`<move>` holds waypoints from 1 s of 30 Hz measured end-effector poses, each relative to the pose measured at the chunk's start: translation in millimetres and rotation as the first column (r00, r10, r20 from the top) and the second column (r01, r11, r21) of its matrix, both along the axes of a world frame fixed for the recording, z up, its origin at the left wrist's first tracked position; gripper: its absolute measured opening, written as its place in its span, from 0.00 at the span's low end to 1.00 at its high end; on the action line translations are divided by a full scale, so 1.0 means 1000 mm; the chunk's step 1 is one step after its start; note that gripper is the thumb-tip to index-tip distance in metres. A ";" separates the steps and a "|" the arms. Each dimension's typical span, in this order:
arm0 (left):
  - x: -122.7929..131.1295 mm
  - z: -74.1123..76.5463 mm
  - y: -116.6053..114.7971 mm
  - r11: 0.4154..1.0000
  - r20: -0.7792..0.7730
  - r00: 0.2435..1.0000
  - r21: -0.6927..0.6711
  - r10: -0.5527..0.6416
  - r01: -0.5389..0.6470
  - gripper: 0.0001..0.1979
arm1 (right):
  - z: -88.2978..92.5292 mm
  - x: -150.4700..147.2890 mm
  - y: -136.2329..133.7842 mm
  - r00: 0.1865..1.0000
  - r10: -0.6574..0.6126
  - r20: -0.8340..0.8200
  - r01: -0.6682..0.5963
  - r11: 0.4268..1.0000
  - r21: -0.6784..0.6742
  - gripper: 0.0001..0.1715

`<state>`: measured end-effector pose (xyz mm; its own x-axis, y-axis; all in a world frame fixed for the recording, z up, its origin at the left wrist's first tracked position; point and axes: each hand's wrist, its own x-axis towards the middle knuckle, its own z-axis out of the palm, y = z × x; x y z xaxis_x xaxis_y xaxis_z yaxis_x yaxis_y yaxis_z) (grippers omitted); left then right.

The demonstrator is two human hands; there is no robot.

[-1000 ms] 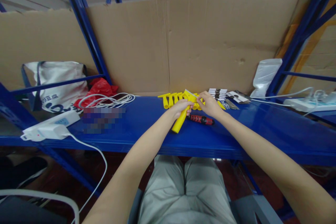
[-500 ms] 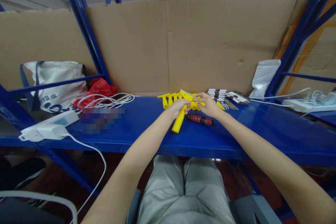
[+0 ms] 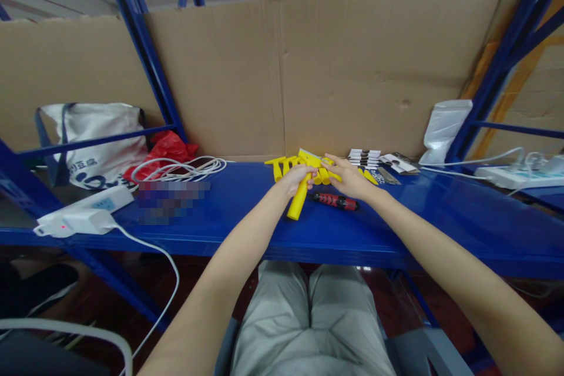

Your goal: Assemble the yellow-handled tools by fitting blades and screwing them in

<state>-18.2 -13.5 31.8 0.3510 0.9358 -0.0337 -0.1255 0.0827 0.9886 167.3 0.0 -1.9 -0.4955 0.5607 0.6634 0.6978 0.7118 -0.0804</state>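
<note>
The left hand [image 3: 298,177] is gripping a yellow scraper [image 3: 298,205] by its smooth, cylindrical handle above the glossy blue surface [image 3: 238,200]; the right hand [image 3: 346,177], fingers loosely extended, is seemingly touching its wide head.

- the left hand [image 3: 301,181] is wrapped around a yellow T-shaped plastic tool [image 3: 298,202], its handle slanting down toward the table's front edge;
- the right hand [image 3: 350,179] has its fingers stretched out to the right end of the tool's head; whether they touch it is unclear;
- a row of similar yellow plastic pieces [image 3: 277,170] lies just behind the hands;
- a red-and-black cylindrical handle [image 3: 335,201] lies in front of the right hand, on the blue smooth-topped table [image 3: 247,211];
- a brown cardboard sheet [image 3: 220,70] stands behind.
</note>
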 end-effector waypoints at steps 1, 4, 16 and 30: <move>0.000 0.000 0.001 1.000 0.012 1.000 0.000 0.003 -0.003 0.10 | 0.001 0.000 -0.002 1.000 0.001 0.002 -0.001 1.000 -0.017 0.30; -0.001 -0.001 0.004 1.000 0.028 0.999 -0.008 0.019 -0.019 0.10 | 0.008 0.001 -0.005 0.998 0.031 -0.048 -0.034 0.999 -0.042 0.30; -0.006 -0.005 0.009 0.988 0.018 0.990 -0.078 0.137 -0.135 0.10 | 0.038 0.031 -0.040 0.983 0.154 0.098 -0.013 0.595 -0.804 0.32; -0.008 -0.009 0.017 0.984 0.048 0.988 -0.110 0.147 -0.142 0.09 | 0.040 0.034 -0.044 0.964 -0.047 -0.261 -0.189 0.573 -0.798 0.23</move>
